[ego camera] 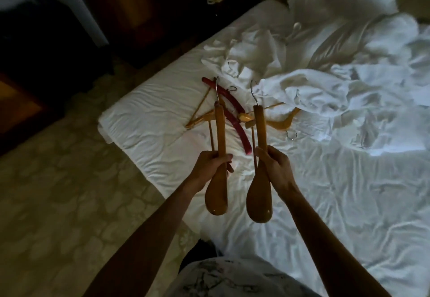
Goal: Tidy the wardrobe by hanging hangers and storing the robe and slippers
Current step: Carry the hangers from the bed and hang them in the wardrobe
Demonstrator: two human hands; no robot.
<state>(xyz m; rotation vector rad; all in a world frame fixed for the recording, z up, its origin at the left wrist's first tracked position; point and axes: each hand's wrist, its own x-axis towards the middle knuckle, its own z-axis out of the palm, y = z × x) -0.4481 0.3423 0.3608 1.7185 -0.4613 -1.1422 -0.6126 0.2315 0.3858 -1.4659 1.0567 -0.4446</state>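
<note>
Here, your left hand has its fingers curled tight round one wooden hanger, and your right hand is clamped the same way on a second wooden hanger, both held edge-on above the bed, hooks pointing far. Beyond them, red padded hangers and more wooden ones lie crossed on the sheet. The white robe is crumpled farther right.
</note>
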